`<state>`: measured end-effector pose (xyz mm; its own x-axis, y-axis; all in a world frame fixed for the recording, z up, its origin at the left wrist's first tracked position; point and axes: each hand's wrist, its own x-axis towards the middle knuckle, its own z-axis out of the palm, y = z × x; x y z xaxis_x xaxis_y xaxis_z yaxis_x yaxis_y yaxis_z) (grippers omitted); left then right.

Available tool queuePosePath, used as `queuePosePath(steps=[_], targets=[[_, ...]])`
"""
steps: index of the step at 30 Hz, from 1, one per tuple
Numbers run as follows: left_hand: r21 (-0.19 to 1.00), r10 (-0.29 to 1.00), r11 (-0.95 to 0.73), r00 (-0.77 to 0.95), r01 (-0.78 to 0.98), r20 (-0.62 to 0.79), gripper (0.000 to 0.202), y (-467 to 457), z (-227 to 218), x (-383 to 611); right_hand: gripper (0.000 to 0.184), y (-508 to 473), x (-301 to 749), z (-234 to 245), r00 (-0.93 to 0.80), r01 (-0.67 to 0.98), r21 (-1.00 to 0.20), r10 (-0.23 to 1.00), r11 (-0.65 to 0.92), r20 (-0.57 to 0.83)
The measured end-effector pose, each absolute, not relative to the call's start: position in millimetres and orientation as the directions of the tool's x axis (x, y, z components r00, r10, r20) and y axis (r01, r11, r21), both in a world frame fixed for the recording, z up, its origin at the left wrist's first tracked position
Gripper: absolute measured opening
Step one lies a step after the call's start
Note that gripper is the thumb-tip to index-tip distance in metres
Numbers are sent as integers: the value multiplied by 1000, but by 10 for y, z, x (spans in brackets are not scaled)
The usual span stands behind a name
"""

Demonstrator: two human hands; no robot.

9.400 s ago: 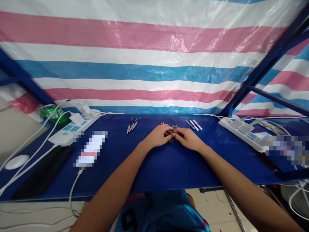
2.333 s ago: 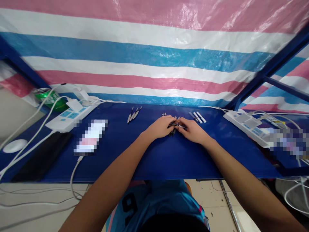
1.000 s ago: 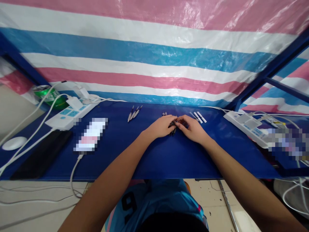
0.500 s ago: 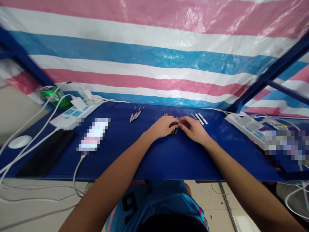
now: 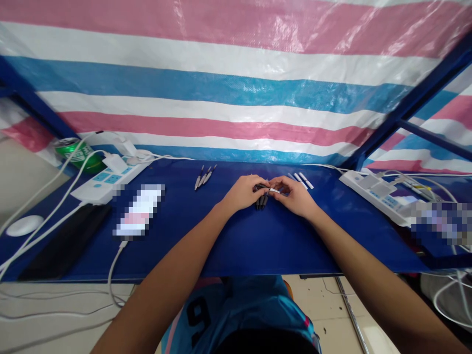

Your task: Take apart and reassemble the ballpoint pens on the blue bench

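Pinching thin dark pen barrel (image 5: 260,187) in left hand (image 5: 241,193), fingers closed round it. Gripping its white end piece (image 5: 275,190) in right hand (image 5: 295,196) fingertips, just above centre of blue table (image 5: 258,246). Probably light, stiff, smooth, apt to roll; best pinched mid-shaft. Hovering over loose dark barrels (image 5: 260,202). Further out: three pens (image 5: 204,175) left, white pieces (image 5: 303,180) right, power strip (image 5: 105,179) far left.

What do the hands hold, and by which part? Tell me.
One pen: the left hand pinches its dark end, the right hand its white end.
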<state>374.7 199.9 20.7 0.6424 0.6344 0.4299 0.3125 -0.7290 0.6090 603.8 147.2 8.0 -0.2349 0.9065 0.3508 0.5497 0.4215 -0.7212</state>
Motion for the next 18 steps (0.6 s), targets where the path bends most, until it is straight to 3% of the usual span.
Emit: queuePosePath(steps=[9,18], targets=[[632,667,-695,636,343,388,25,1982,218,3742,29,1439,5990,104,-218,553,-719,906,422,364],[612,668,-705,625,359,403,28,1972,219,3746,26,1416,5965,146,-252,596,-625,856,504,451]])
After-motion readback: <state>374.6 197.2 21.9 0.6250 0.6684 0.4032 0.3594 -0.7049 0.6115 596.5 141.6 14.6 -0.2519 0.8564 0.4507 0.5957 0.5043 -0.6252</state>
